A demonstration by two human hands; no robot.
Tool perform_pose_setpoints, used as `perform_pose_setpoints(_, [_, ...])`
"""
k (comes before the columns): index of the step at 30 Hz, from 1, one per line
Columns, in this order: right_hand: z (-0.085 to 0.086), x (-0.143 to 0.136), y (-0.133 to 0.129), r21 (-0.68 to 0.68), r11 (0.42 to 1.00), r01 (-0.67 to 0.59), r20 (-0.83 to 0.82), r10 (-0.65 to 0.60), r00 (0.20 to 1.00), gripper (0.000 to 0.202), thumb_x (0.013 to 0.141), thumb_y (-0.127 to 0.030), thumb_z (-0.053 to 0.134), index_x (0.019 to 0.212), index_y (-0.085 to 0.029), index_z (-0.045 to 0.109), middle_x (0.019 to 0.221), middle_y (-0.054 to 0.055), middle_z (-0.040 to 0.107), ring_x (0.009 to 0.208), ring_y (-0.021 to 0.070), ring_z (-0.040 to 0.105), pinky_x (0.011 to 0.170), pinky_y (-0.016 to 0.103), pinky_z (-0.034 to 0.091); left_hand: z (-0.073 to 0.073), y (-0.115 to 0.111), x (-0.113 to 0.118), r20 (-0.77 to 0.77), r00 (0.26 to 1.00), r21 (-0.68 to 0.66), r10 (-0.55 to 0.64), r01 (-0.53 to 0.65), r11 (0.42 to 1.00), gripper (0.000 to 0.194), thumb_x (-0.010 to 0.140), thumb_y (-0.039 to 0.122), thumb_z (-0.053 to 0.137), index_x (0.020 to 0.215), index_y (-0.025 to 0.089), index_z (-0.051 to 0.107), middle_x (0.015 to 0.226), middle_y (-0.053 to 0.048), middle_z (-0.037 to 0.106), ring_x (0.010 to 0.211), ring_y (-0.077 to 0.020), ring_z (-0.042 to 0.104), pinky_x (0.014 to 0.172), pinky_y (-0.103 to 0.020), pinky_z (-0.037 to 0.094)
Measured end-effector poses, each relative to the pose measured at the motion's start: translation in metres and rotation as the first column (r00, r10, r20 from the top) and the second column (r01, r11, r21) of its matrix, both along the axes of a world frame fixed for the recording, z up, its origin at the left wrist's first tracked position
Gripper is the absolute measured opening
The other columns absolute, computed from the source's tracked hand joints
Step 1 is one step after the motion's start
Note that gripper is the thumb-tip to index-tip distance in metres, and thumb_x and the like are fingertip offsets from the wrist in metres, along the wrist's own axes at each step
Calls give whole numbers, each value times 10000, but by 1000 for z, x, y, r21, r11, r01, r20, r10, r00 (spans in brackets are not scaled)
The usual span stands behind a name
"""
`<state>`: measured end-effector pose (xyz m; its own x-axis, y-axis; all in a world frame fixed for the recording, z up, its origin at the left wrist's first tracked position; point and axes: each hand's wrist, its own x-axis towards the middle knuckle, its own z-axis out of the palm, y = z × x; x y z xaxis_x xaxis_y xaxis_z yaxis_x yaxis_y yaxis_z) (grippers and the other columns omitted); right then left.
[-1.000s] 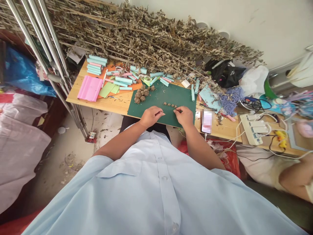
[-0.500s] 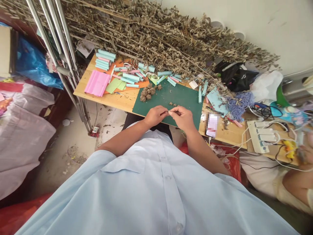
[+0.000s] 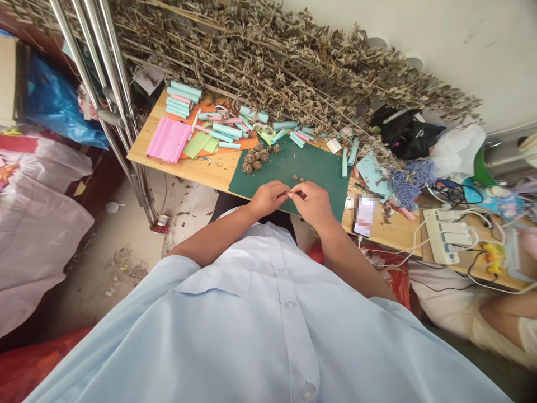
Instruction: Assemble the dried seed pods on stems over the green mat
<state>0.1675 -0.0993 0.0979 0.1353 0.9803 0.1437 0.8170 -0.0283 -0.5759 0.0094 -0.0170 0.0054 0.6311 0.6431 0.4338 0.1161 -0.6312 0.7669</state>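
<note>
Over the green mat [image 3: 321,159], your left hand [image 3: 268,198] and right hand [image 3: 312,204] meet, pinching a tiny thing [image 3: 289,192].
Big dried balls [image 3: 254,158] heap at ten o'clock; the tiny thing's long axis can't be told; small balls [image 3: 298,178] lie at one, nearest your right hand, which may hide some; the phone [image 3: 364,215] sits past three.

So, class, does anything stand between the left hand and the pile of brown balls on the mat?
Nothing visible does: only green mat shows between the left hand and the pile. The smaller bits lie off to the side, just beyond the right hand.
</note>
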Motion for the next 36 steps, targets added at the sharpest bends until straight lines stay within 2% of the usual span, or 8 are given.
perform_pose_setpoints(4, [1, 3, -2, 41, 991, -129, 68, 126, 990, 170, 965, -221, 599, 865, -246, 734, 926, 58, 760, 922, 242, 696, 865, 371, 540, 0, 0, -1, -10, 1000, -4, -2, 2, 1000, 277, 1066, 396, 567, 1015, 198, 754, 947, -73, 739, 945, -193, 685, 841, -296, 518])
perform_pose_setpoints(8, [3, 7, -2, 8, 978, -209, 183, 204, 962, 241, 1009, -200, 527, 960, -232, 761, 1058, 91, 769, 988, 246, 697, 897, 370, 536, -2, 0, 0, 15, 1000, 0, 0, 0, 1000, 247, 1061, 379, 586, 1043, 198, 754, 984, -77, 747, 961, -190, 691, 859, -293, 522])
perform_pose_setpoints(15, [27, -3, 7, -295, 928, -226, 432, 341, 835, 280, 1002, -166, 489, 966, -177, 767, 1081, 151, 751, 939, 274, 673, 798, 369, 476, -1, 0, 0, -5, 1000, -6, -21, 21, 1000, 277, 1069, 388, 574, 992, 181, 742, 937, -70, 724, 918, -178, 677, 826, -275, 508])
perform_pose_setpoints(18, [33, -7, 12, -362, 908, -211, 465, 372, 803, 271, 984, -147, 492, 969, -159, 763, 1074, 172, 741, 936, 286, 675, 780, 375, 465, -1, 1, 0, -10, 1000, -1, -16, 16, 1000, 322, 1077, 398, 551, 941, 172, 736, 915, -73, 714, 898, -177, 667, 810, -276, 502])
perform_pose_setpoints(23, [31, 1, 13, -244, 940, -241, 306, 310, 900, 239, 974, -167, 531, 948, -192, 767, 1043, 126, 759, 959, 273, 689, 833, 379, 500, -1, 1, 1, 22, 1000, 8, -8, 8, 1000, 350, 1082, 432, 542, 957, 178, 747, 904, -70, 714, 892, -178, 664, 811, -283, 500])
perform_pose_setpoints(27, [22, 9, 8, -73, 990, -124, 91, 131, 987, 134, 926, -211, 624, 929, -239, 755, 922, 52, 761, 861, 235, 689, 820, 364, 525, 0, 0, 2, 31, 1000, -5, 5, -4, 1000, 367, 1072, 485, 555, 1017, 188, 764, 931, -76, 732, 907, -183, 674, 835, -292, 514])
perform_pose_setpoints(31, [10, 7, 5, -23, 1000, -16, -27, 15, 1000, 71, 889, -257, 693, 945, -252, 735, 856, 15, 752, 764, 209, 675, 782, 352, 531, -2, 0, 2, 27, 1000, 2, 2, -2, 1000, 398, 1080, 499, 527, 1042, 187, 770, 948, -88, 740, 906, -190, 679, 831, -303, 521])
perform_pose_setpoints(36, [-1, 2, 7, 10, 999, -43, 6, 43, 999, 53, 874, -251, 719, 927, -254, 725, 880, 20, 745, 805, 214, 671, 816, 360, 527, -6, 2, 2, 23, 1000, 28, 2, -2, 1000, 406, 1090, 492, 498, 1073, 190, 768, 949, -90, 736, 915, -194, 682, 819, -304, 518])
